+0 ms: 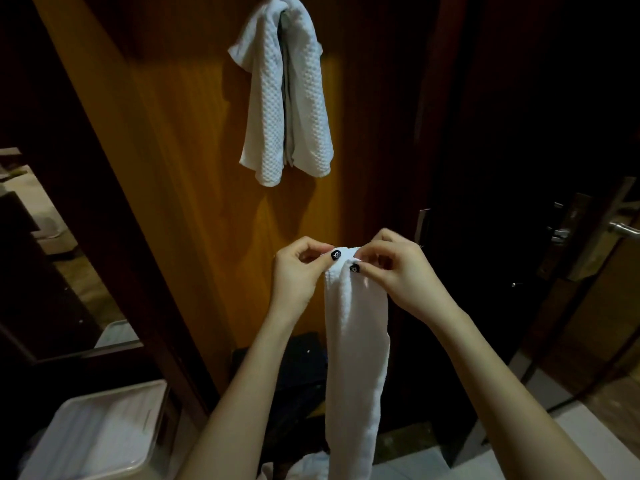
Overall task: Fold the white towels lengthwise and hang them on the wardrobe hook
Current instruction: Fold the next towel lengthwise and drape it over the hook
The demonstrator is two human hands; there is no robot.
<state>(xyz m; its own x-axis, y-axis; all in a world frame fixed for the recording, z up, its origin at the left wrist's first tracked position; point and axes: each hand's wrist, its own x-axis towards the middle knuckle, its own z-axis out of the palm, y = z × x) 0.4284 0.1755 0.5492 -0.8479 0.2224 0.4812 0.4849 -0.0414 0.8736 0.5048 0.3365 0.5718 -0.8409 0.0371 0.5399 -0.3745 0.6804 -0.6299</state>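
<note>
On the wardrobe door [194, 168] the hook is buried under one hung towel [277, 109], so a second could slide off or drag it down. Your folded towel [356, 341] dangles below it; layers may splay if you slacken. Your left hand [298, 271] and right hand [398, 271] both pinch its top edge, fingers curled

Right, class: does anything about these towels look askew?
Yes. The hanging towel on the wardrobe door is bunched: a corner flares out upper left, and its lower ends hang unevenly.
</note>
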